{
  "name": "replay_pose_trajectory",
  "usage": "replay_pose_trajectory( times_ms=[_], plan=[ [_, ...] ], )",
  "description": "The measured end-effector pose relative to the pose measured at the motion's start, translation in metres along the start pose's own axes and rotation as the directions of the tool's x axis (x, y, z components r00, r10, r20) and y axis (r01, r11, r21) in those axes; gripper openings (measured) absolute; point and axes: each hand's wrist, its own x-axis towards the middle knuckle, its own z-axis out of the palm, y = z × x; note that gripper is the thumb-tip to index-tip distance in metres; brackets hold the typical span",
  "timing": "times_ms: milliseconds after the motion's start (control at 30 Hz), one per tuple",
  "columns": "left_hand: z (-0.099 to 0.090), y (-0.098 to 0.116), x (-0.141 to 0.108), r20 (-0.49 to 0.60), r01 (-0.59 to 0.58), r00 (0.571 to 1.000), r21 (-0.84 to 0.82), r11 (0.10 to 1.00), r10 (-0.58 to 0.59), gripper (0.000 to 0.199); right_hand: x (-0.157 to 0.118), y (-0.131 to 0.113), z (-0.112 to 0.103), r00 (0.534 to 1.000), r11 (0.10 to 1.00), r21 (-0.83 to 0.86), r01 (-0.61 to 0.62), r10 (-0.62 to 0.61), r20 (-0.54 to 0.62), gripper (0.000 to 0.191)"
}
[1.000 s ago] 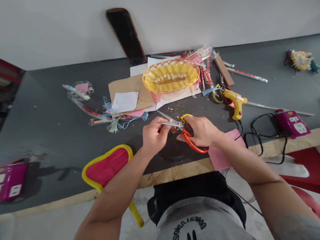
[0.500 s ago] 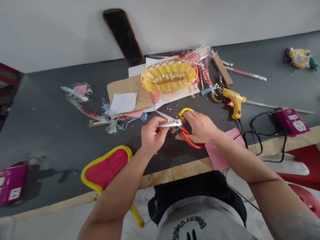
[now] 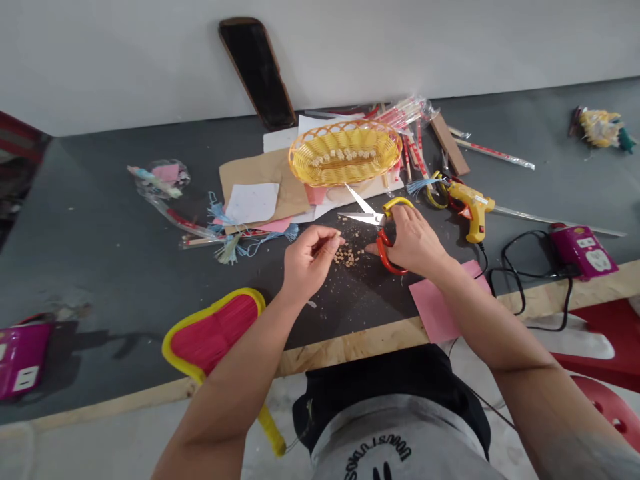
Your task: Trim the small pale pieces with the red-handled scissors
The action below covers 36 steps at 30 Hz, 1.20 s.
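My right hand grips a pair of scissors with one yellow and one red handle loop; the blades are spread apart and point up and to the left. Thumb and fingers of my left hand are pinched on a small pale piece, mostly hidden by the fingertips. Below and between the hands, small tan bits lie scattered on the dark tabletop. Beyond them a yellow woven basket holds a row of small pale clusters.
A yellow glue gun lies right of the scissors, its cord near a purple box. Pink paper sits under my right forearm. A red, yellow-rimmed fan is by my left forearm. A dark phone-like slab leans on the wall.
The scissors have moved right and up with my right hand, away from the left fingertips, and their blades are still apart. My left hand stays near the same spot, still pinching.
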Motion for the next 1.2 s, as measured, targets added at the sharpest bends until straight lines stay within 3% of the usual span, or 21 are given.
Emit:
replay_pose_trajectory(
  times_ms=[200, 433, 633, 833, 967, 1033, 1100, 1167, 1200],
  plan=[
    [-0.001, -0.001, 0.002, -0.008, -0.02, 1.0, 0.06, 0.998, 0.02, 0.02, 0.002, 0.009, -0.016, 0.992, 0.991, -0.133, 0.0, 0.016, 0.125, 0.06],
    [0.0, -0.003, 0.005, -0.018, -0.046, 0.999, 0.146, 0.988, 0.049, 0.012, -0.003, 0.015, -0.025, 0.982, 0.933, -0.358, -0.045, 0.107, 0.157, 0.06],
    [-0.001, -0.01, 0.008, -0.016, -0.112, 0.993, 0.204, 0.973, 0.118, 0.009, 0.003, 0.012, -0.038, 0.938, 0.919, -0.392, 0.038, 0.103, 0.33, 0.057],
    [-0.001, -0.01, 0.01, -0.004, -0.177, 0.983, 0.212, 0.961, 0.182, 0.014, 0.008, -0.002, -0.056, 0.898, 0.906, -0.422, -0.018, 0.2, 0.392, 0.052],
    [-0.002, -0.011, 0.011, 0.008, -0.198, 0.98, 0.2, 0.96, 0.2, 0.014, 0.013, -0.004, -0.059, 0.877, 0.846, -0.531, -0.045, 0.288, 0.385, 0.052],
    [-0.002, -0.011, 0.012, 0.023, -0.205, 0.978, 0.203, 0.957, 0.205, 0.013, 0.013, -0.005, -0.061, 0.916, 0.871, -0.483, -0.093, 0.265, 0.302, 0.047],
    [-0.002, -0.01, 0.012, 0.041, -0.196, 0.981, 0.202, 0.96, 0.191, 0.011, 0.01, -0.009, -0.061, 0.971, 0.93, -0.348, -0.118, 0.181, 0.155, 0.036],
    [-0.002, -0.008, 0.011, 0.072, -0.186, 0.982, 0.197, 0.963, 0.174, 0.009, 0.007, -0.016, -0.057, 0.995, 0.979, -0.191, -0.065, 0.079, 0.065, 0.032],
    [-0.002, -0.006, 0.011, 0.093, -0.184, 0.981, 0.196, 0.963, 0.168, 0.009, 0.005, -0.02, -0.052, 0.999, 1.0, -0.011, -0.018, 0.018, 0.044, 0.032]
  ],
)
